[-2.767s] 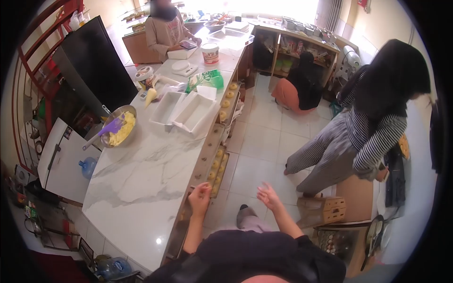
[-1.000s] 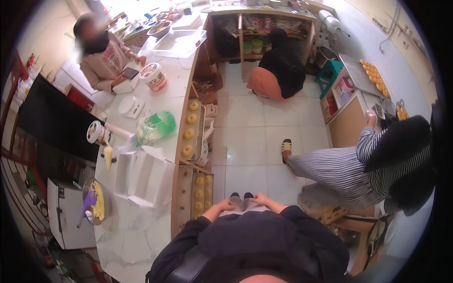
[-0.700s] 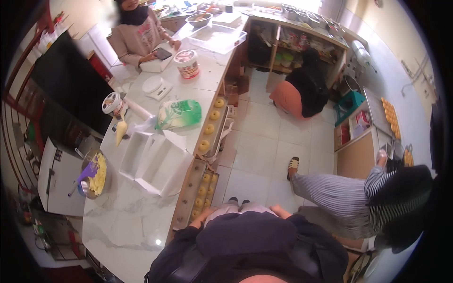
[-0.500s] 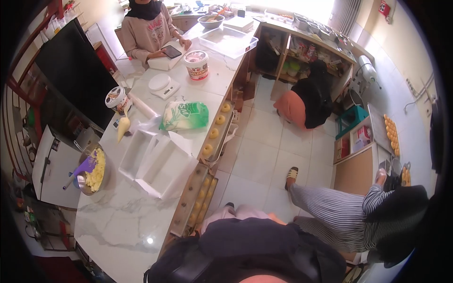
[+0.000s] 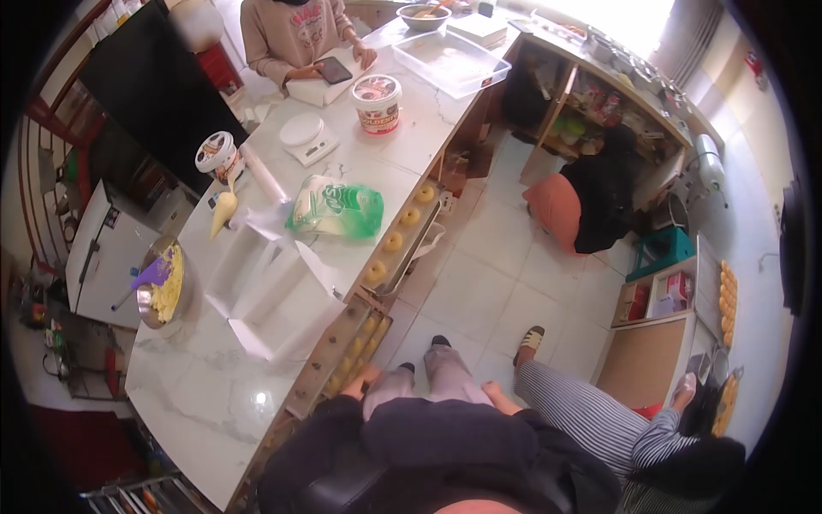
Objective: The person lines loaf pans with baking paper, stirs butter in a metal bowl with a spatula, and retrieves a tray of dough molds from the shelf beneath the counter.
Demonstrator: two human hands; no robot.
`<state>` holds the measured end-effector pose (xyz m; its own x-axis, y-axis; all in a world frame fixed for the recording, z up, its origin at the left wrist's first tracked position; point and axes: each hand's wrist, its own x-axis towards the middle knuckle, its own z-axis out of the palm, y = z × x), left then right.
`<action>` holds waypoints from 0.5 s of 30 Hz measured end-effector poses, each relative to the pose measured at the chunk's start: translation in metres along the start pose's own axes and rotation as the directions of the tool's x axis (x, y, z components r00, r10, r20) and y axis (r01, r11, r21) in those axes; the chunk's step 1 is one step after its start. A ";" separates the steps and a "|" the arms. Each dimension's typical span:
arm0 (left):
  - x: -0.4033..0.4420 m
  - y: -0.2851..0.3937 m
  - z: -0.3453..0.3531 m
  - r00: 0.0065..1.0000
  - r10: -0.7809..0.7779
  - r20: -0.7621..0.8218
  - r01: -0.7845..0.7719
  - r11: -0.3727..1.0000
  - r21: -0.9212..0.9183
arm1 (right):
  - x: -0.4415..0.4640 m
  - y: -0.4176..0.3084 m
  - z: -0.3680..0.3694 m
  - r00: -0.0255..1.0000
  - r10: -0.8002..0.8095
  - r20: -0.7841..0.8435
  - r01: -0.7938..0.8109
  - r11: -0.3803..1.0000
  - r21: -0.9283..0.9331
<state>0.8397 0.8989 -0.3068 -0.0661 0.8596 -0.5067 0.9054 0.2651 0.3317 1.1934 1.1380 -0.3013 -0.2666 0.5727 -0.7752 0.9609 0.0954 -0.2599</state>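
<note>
With left hand [image 5: 365, 380] low beside the lower tray [image 5: 389, 330] of dough rounds [image 5: 358, 345], and right hand [image 5: 497, 396] near the thigh, can't tell whether open or closed; nothing seen gripped. Best to give the tray, set under the edge of the counter [image 5: 193, 377], some elbow room, so as not to jolt it or dent what looks like soft dough. Mind the co-worker's sandalled foot [image 5: 532, 341], too.

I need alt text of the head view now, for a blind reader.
A person stands at a marble-patterned counter, left hand near trays of dough pieces, right hand by a thigh. On it are a metal bowl of yellow food with a purple spatula, open white boxes, a piping bag and a kitchen scale. Three other people are near.
</note>
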 end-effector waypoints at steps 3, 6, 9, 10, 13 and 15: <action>0.049 0.026 -0.002 0.997 0.058 -0.043 -0.069 0.945 -0.321 | 0.028 -0.015 -0.045 0.987 0.044 0.152 -0.144 0.643 0.752; 0.078 0.083 -0.049 0.920 -0.344 0.186 0.374 0.638 -0.673 | 0.050 -0.066 -0.096 0.994 0.025 0.109 -0.110 0.392 0.913; 0.081 0.119 -0.092 0.946 -0.323 0.036 0.255 0.667 -0.700 | 0.053 -0.155 -0.149 0.996 -0.067 0.066 -0.010 0.616 0.788; 0.080 0.128 -0.105 0.948 -0.319 0.008 0.240 0.695 -0.678 | 0.073 -0.184 -0.152 0.976 -0.214 0.028 0.119 0.644 0.756; 0.072 0.140 -0.129 0.935 -0.336 -0.115 0.150 0.668 -0.729 | 0.059 -0.330 -0.192 0.669 -0.674 -0.312 0.715 0.471 0.517; 0.064 0.142 -0.147 0.905 -0.373 -0.204 0.072 0.608 -0.790 | 0.000 -0.419 -0.245 0.506 -0.764 -0.401 0.856 0.385 0.345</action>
<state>0.9018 1.0555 -0.1750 -0.4830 0.7686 -0.4195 0.2144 0.5683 0.7944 0.8094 1.2971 -0.0511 -0.8385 0.5435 0.0376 0.1161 0.2456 -0.9624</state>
